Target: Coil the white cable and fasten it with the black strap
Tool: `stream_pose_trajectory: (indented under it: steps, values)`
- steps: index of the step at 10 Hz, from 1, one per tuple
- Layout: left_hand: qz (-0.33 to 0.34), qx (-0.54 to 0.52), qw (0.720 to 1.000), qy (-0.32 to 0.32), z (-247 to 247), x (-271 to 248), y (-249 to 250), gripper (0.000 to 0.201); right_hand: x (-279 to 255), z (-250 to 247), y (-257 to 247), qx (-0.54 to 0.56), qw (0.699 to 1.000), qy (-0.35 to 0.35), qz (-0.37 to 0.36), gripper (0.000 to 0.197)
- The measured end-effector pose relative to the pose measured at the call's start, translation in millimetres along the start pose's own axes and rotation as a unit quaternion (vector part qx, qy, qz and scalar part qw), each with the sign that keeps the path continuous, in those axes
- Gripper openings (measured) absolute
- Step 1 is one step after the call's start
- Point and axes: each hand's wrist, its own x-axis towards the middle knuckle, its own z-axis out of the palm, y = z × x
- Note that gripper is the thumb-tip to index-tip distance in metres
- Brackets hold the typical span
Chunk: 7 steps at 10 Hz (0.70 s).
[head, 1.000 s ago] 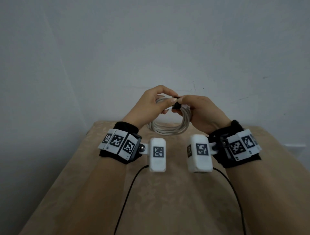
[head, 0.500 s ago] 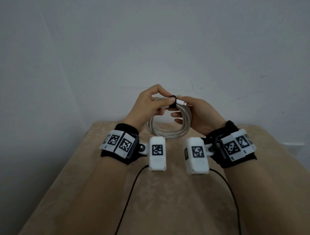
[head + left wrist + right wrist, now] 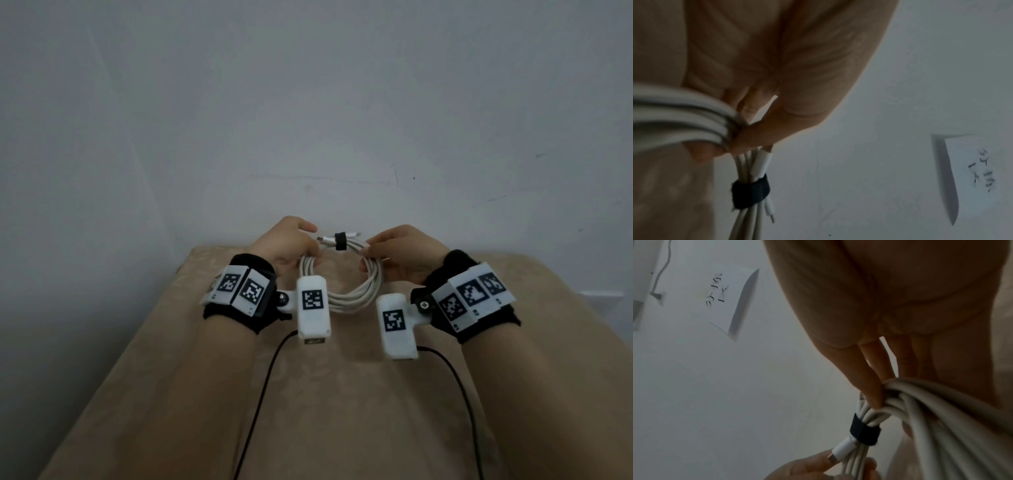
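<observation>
While the cable (image 3: 342,291) hangs as a finished coil above the far edge of the worktop (image 3: 342,411), the strap (image 3: 339,241) is cinched round its top run, midway between the two hands. The left hand (image 3: 284,245) pinches the strands to one side of the strap and the right hand (image 3: 399,253) pinches them on the other, fingers curled tight. That presumably keeps the loops bunched while the fastening is checked.

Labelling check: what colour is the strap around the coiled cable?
Black; the narrow fabric strap shows best in the right wrist view.
</observation>
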Motion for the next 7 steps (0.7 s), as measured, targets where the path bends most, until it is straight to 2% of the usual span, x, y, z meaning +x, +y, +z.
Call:
stream_pose_trajectory:
  steps: [1,2,4,6,7]
  values:
    - [-0.016,0.074,0.997,0.001,-1,7,-9,0.041,7,-1,8,-0.056,0.998,0.008,0.020,0.006]
    - [-0.018,0.099,0.995,0.005,-1,9,-12,0.036,10,0,12,-0.114,0.993,0.019,0.025,0.011]
    - [-0.013,0.103,0.995,0.007,1,12,-15,0.035,12,-3,14,-0.146,0.988,0.021,0.035,0.011]
    - [-0.004,0.081,0.997,0.003,4,13,-15,0.014,17,-3,18,-0.162,0.986,0.028,0.020,0.008]
    - [0.012,0.073,0.997,0.003,5,15,-11,0.014,21,-5,18,-0.146,0.988,0.052,-0.003,0.011]
